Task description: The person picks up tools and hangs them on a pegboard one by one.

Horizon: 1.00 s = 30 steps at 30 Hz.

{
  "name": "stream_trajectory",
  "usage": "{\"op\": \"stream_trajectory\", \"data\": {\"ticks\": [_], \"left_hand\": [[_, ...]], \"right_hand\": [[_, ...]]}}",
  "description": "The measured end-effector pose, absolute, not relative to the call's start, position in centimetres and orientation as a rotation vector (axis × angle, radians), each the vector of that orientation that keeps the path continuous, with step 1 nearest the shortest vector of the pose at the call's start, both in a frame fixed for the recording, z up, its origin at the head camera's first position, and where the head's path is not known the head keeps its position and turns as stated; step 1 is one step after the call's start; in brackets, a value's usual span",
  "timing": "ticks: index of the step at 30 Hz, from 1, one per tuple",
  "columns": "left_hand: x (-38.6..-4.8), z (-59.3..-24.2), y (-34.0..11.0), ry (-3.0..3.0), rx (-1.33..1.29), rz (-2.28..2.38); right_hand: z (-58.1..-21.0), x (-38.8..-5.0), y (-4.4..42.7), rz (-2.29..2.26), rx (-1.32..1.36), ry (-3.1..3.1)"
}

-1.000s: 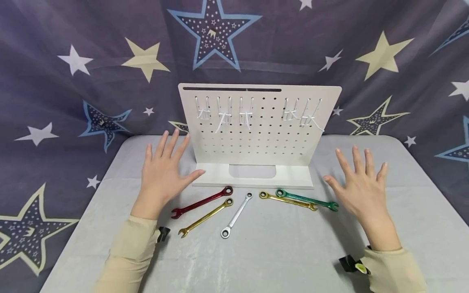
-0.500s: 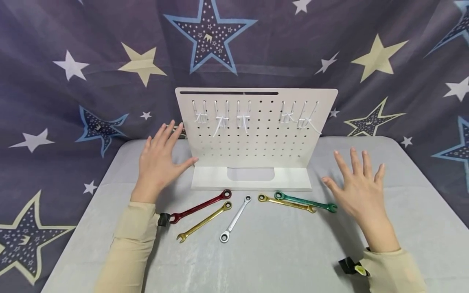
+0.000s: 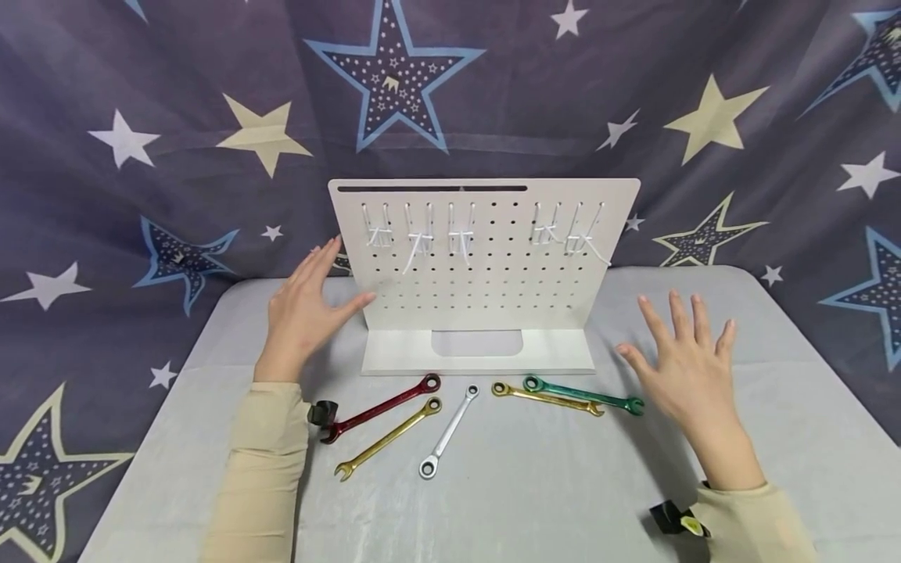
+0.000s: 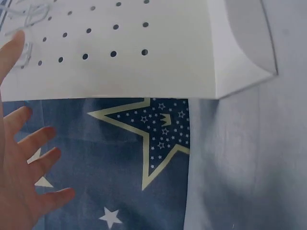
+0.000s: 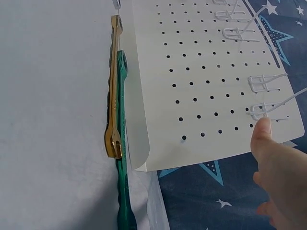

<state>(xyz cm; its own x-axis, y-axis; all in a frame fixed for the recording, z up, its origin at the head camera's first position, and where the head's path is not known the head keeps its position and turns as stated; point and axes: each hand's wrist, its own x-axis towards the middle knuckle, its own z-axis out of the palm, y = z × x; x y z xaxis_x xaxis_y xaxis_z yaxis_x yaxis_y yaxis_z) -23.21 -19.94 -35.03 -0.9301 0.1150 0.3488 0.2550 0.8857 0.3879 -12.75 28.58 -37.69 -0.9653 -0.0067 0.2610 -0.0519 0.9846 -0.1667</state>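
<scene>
A white pegboard stand (image 3: 479, 297) with several white hooks (image 3: 461, 233) stands upright on the table. My left hand (image 3: 299, 313) is at the board's left edge, thumb in front and fingers spread beyond the edge. Whether it touches the board I cannot tell. To the right, my right hand (image 3: 690, 379) hovers with spread fingers, holding nothing. Before the stand lie a red wrench (image 3: 380, 409), a gold wrench (image 3: 389, 440), a silver wrench (image 3: 450, 432) and a second gold wrench (image 3: 542, 396) crossed by a green wrench (image 3: 584, 392). The right wrist view shows that green wrench (image 5: 121, 86) alongside the gold one.
A grey cloth covers the table (image 3: 521, 508). Behind it hangs a dark curtain (image 3: 549, 102) patterned with stars. A black strap piece (image 3: 324, 413) at the left cuff overlaps the red wrench's end in the head view. Another black piece (image 3: 667, 518) is at the right cuff.
My left hand has drawn closer to the board's left edge, its fingers now partly beyond it. The right hand stays in place. The head view has tilted slightly upward; the wrenches lie as before.
</scene>
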Motion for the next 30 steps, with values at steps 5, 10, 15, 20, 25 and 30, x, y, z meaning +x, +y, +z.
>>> {"op": "stream_trajectory", "data": {"ticks": [5, 10, 15, 20, 25, 30], "left_hand": [[-23.8, -35.2, -19.7, -2.757, -0.202, -0.750], [-24.1, -35.3, -19.3, -2.725, -0.136, -0.908], [-24.4, -35.7, -18.9, -2.651, -0.139, -1.062], [-24.5, -36.1, -18.8, -2.595, -0.167, -1.188], [-24.6, -36.4, -18.8, -2.540, -0.216, -1.240], [-24.8, -36.8, -18.5, -2.513, -0.236, -1.285]], "right_hand": [[-37.7, -12.7, 28.6, 0.254, 0.045, -2.862], [-37.7, -12.6, 28.6, 0.278, 0.050, -2.845], [-37.5, -12.6, 28.5, 0.301, 0.049, -2.838], [-37.5, -12.5, 28.3, 0.325, 0.047, -2.834], [-37.5, -12.8, 28.0, 0.353, 0.061, -2.826], [-37.7, -12.8, 27.9, 0.379, 0.093, -2.795]]}}
